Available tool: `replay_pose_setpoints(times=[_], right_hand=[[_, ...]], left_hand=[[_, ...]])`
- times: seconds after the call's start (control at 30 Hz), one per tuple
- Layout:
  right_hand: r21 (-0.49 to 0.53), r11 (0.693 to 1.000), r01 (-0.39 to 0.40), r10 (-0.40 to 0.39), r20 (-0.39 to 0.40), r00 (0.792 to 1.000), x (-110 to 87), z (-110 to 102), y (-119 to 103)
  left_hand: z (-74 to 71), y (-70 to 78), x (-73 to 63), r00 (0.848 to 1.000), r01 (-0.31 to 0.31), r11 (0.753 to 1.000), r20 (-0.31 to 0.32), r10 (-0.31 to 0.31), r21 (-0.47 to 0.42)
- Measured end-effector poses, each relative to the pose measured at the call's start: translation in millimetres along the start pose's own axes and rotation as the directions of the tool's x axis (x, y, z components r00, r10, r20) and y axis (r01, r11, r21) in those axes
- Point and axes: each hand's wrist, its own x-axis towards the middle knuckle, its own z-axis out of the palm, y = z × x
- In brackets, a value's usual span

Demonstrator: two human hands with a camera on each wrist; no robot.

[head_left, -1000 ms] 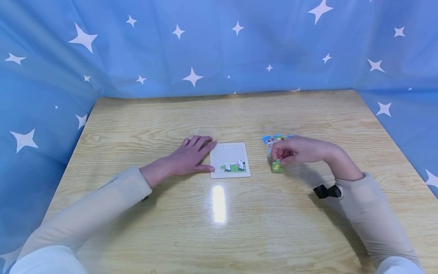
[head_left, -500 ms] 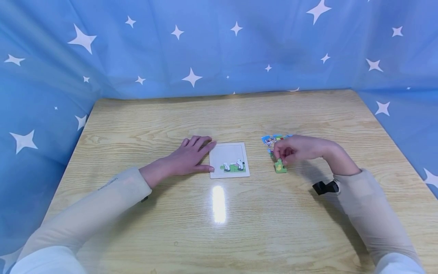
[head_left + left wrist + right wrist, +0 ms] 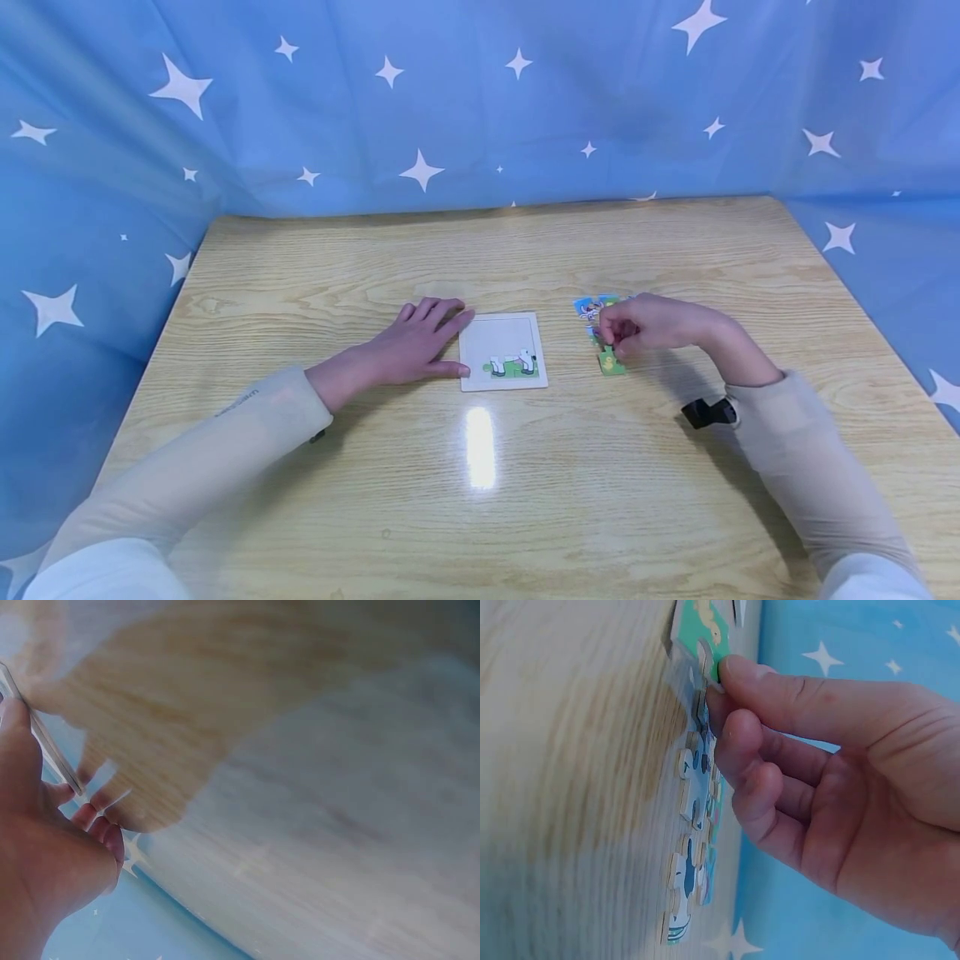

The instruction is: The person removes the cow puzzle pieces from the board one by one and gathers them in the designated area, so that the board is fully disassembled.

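Observation:
A square white puzzle tray [image 3: 495, 333] lies mid-table, with fitted pieces [image 3: 513, 364] showing green ground and white animal legs along its lower right. My left hand [image 3: 416, 343] rests at the tray's left edge, fingers spread and nearly straight, thumb at the lower corner. To the right, my right hand [image 3: 651, 323] pinches a green puzzle piece [image 3: 611, 362] with a yellow figure on it between thumb and forefinger. In the right wrist view that green piece [image 3: 701, 630] is tilted, one edge close to the table.
Several loose puzzle pieces [image 3: 588, 308], blue and multicoloured, lie beyond the right hand and are partly hidden by it. In the right wrist view more pieces [image 3: 694, 780] lie under the fingers. A blue star-patterned curtain [image 3: 480, 100] borders the wooden table [image 3: 480, 517].
The right hand has turned the green piece and shifted it slightly, first right, then a little back left. The left hand and the tray stay in place.

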Motion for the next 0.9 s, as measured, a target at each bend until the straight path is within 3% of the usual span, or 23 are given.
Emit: replay_pose_setpoints(times=[0.5, 0.9], right_hand=[[-0.029, 0.999, 0.043, -0.045, -0.084, 0.995, 0.6, 5.0, -1.9], [-0.077, 0.987, 0.143, -0.148, -0.069, 0.986, 10.4, 17.7, -15.3]], left_hand=[[-0.7, 0.5, 0.4, 1.0, 0.0, 1.0, 0.007, 0.0, 0.007], [0.7, -1.9, 1.5, 1.0, -0.001, 1.0, 0.01, 0.001, 0.011]])
